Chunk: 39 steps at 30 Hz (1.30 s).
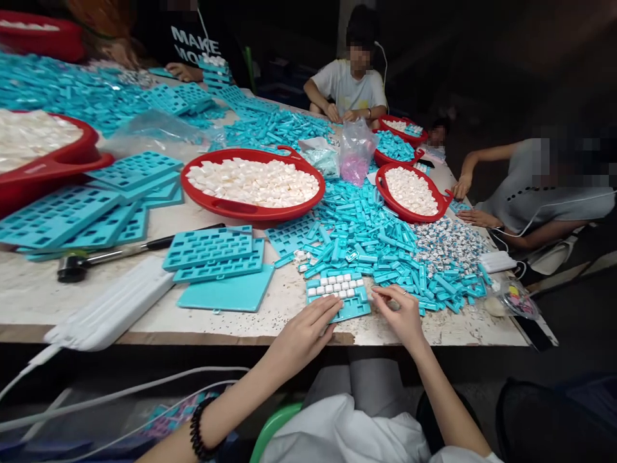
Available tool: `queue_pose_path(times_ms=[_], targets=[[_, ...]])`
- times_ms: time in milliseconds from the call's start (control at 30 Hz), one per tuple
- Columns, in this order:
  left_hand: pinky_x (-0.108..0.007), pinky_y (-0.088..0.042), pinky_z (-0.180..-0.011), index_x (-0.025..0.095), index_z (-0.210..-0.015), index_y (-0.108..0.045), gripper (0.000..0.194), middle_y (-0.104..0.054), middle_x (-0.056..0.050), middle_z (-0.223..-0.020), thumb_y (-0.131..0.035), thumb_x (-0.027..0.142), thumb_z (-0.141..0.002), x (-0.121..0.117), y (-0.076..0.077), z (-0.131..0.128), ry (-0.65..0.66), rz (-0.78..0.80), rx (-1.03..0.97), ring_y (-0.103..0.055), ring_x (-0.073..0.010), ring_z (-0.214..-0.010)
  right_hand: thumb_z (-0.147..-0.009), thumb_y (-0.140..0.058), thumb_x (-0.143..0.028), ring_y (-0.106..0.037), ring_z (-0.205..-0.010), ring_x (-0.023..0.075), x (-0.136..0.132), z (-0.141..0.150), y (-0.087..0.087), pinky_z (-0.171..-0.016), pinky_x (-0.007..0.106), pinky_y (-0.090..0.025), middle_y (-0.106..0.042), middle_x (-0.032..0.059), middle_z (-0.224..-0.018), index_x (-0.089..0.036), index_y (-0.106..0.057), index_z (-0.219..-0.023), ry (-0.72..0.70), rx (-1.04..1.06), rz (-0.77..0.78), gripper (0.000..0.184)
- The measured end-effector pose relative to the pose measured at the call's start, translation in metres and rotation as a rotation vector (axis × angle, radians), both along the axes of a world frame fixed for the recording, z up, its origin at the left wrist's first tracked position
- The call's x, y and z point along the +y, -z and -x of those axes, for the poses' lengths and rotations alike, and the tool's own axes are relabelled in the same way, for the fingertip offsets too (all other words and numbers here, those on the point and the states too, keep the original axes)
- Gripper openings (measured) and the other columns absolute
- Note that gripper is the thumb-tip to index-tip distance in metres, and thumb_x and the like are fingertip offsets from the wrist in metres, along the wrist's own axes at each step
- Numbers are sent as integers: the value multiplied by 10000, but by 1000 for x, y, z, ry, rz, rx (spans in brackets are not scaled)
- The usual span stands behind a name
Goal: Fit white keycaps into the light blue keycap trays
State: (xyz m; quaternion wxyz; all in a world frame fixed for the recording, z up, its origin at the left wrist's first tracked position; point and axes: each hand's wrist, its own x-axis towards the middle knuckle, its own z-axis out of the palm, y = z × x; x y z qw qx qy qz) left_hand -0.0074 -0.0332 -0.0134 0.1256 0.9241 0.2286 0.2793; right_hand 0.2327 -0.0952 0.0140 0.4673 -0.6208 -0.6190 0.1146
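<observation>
A turquoise plastic keypad panel (348, 311) lies near the table's front edge, with white square keycaps (336, 283) filling its upper rows and bare slots in its lower part. My left hand (312, 325) grips the panel at its lower left, fingers over the top and thumb by the near edge. Just off the panel's right side, my right hand (401, 315) is closed in a pinch; what lies between its fingertips, if anything, is too small to make out. Beyond both hands spreads a heap of small turquoise strips (371, 225), with loose white keycaps (303, 257) on its left side.
Red bowls of white keycaps include a middle one (212, 207) and a right one (409, 215). Stacked turquoise panels (207, 251), a white power strip (120, 302) and a hammer-like tool (108, 256) lie left. Small printed pieces (448, 244) lie right. Several people work around the table.
</observation>
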Motion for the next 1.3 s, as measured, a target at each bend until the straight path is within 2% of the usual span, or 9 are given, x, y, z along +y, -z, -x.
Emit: queue_pose_path(times_ms=[133, 300, 467, 633, 733, 833, 1000, 1133, 1300], targets=[[-432, -530, -1043, 255, -1498, -409, 547, -632, -85, -1365, -476, 140, -968, 1, 2, -3, 7, 21, -46, -590, -251, -1270, -930, -598, -349, -600, -671, 167, -9, -55, -4, -666, 305, -510, -686, 36, -776, -205, -758, -914, 253, -52, -10, 217], [-425, -527, -1032, 268, -1482, -444, 521, -645, -44, -1362, -484, 159, -974, 6, 5, -2, 42, -60, -43, -560, -252, -1307, -896, -572, -439, -585, -651, 180, -4, -132, -1, -651, 324, -503, -700, 82, -857, -158, -752, -969, 575, -161, -4, 342], [-449, -463, -1095, 271, -1448, -492, 490, -647, -22, -1362, -505, 173, -968, 14, 5, 1, 58, -131, -26, -564, -249, -1303, -891, -523, -445, -604, -728, 203, 20, -173, 0, -733, 344, -501, -690, 114, -961, -139, -727, -1104, 619, -323, 27, 425], [-426, -520, -1036, 291, -1420, -521, 463, -649, -15, -1358, -529, 207, -964, 14, 6, 3, 32, -41, 0, -546, -253, -1317, -897, -497, -406, -601, -715, 199, 36, -181, -2, -740, 331, -484, -692, 109, -936, -150, -752, -973, 552, -383, 92, 369], [-416, -551, -1003, 292, -1416, -525, 461, -650, -18, -1354, -543, 225, -960, 13, 7, 4, -18, 3, -7, -511, -264, -1350, -895, -497, -382, -617, -736, 212, 37, -179, -4, -730, 326, -468, -705, 106, -930, -162, -743, -988, 548, -395, 106, 343], [-415, -564, -992, 313, -1353, -577, 401, -680, -4, -1309, -568, 258, -956, 15, 7, 5, -24, 11, -29, -549, -260, -1311, -893, -518, -367, -636, -755, 223, 36, -176, -8, -673, 306, -433, -724, 92, -934, -195, -727, -1039, 598, -435, 180, 308], [-435, -560, -1010, 322, -1339, -592, 389, -683, 0, -1307, -582, 276, -953, 16, 7, 6, -27, -6, -20, -568, -263, -1297, -876, -558, -354, -644, -709, 221, 38, -172, -17, -593, 285, -355, -732, 78, -838, -213, -744, -988, 671, -479, 316, 259], [-499, -495, -1086, 323, -1375, -562, 418, -659, -5, -1343, -569, 268, -961, 14, 10, 6, -51, 6, 11, -540, -273, -1333, -843, -553, -375, -619, -641, 211, 41, -171, -17, -569, 281, -325, -703, 51, -719, -217, -745, -904, 684, -438, 304, 256], [-565, -414, -1142, 332, -1383, -541, 414, -641, 8, -1367, -540, 255, -977, 13, 13, 3, -90, 66, 30, -509, -270, -1364, -816, -504, -447, -610, -639, 207, 43, -172, -13, -619, 296, -391, -710, 64, -776, -181, -745, -980, 647, -382, 165, 394]])
